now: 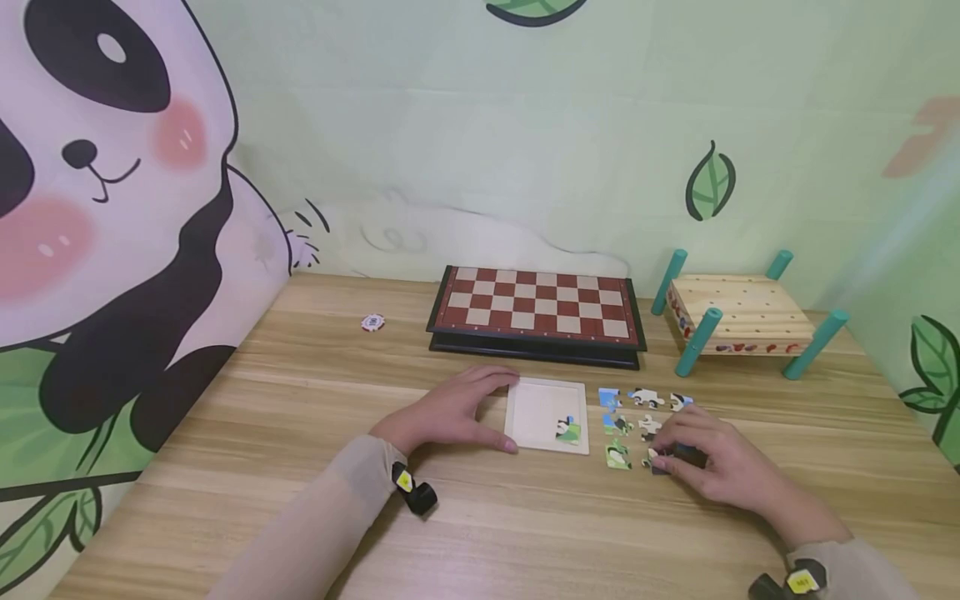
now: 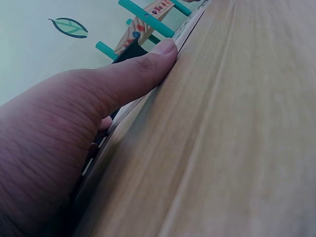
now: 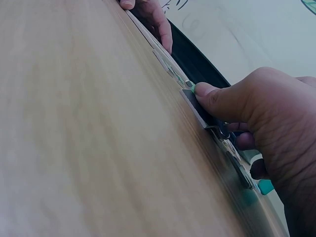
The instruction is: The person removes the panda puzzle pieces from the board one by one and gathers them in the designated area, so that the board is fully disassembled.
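A square white puzzle tray lies on the wooden table, with one panda-patterned jigsaw piece in its lower right corner. My left hand rests at the tray's left side, its straight thumb at the near corner and a finger at the far one. Right of the tray, several loose pieces lie in rough rows, among them a green piece and a blue one. With thumb and forefinger my right hand pinches a dark jigsaw piece at the near row, partly hiding the pieces under it.
Behind the tray stands a folding chessboard with red and white squares. At the back right is a small wooden pegboard stand on teal legs. A poker chip lies at the back left. A panda-printed backdrop borders the table.
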Demonstrator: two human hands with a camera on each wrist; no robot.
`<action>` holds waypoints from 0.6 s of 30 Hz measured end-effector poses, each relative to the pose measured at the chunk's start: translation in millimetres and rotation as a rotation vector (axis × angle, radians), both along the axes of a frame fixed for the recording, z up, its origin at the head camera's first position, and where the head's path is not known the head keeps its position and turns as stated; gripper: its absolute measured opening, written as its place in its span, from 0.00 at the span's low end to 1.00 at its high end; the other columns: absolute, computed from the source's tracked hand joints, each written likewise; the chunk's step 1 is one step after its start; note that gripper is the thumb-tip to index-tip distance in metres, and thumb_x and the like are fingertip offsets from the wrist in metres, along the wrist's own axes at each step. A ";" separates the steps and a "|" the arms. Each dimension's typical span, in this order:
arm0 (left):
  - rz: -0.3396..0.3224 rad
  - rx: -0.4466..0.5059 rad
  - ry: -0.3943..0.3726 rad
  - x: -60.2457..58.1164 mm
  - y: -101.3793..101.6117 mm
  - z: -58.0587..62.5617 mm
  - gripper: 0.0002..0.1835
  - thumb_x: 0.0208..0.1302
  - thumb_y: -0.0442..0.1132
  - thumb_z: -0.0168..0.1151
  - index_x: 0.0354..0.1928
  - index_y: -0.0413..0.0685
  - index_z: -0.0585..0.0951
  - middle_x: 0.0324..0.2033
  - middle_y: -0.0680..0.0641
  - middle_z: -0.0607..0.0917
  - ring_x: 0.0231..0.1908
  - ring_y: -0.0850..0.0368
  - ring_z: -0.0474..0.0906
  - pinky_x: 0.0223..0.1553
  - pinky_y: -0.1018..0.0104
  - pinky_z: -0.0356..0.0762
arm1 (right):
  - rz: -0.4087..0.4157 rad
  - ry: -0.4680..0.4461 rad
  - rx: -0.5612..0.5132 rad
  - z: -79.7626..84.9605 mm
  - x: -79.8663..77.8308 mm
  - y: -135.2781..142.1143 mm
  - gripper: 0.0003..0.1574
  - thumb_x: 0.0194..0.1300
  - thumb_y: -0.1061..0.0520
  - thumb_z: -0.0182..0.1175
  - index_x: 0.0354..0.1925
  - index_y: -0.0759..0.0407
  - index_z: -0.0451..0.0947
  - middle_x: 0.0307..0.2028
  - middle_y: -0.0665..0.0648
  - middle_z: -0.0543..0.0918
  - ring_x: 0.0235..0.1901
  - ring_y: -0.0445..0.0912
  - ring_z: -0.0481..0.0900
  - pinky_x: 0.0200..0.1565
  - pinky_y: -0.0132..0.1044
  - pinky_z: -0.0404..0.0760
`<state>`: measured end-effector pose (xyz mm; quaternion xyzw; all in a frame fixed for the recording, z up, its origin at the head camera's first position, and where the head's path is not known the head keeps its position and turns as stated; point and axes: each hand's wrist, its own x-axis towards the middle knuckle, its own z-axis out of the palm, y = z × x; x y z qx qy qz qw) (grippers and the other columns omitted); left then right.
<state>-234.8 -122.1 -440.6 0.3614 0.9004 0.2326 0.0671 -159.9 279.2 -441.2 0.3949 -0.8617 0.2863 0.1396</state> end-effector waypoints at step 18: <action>0.003 0.005 0.004 -0.2 -0.8 -0.8 0.57 0.45 0.81 0.64 0.75 0.62 0.64 0.74 0.59 0.63 0.73 0.58 0.56 0.72 0.54 0.56 | 0.057 0.000 0.003 -1.0 -3.0 -0.4 0.21 0.53 0.65 0.76 0.41 0.44 0.83 0.39 0.39 0.82 0.40 0.34 0.76 0.42 0.27 0.77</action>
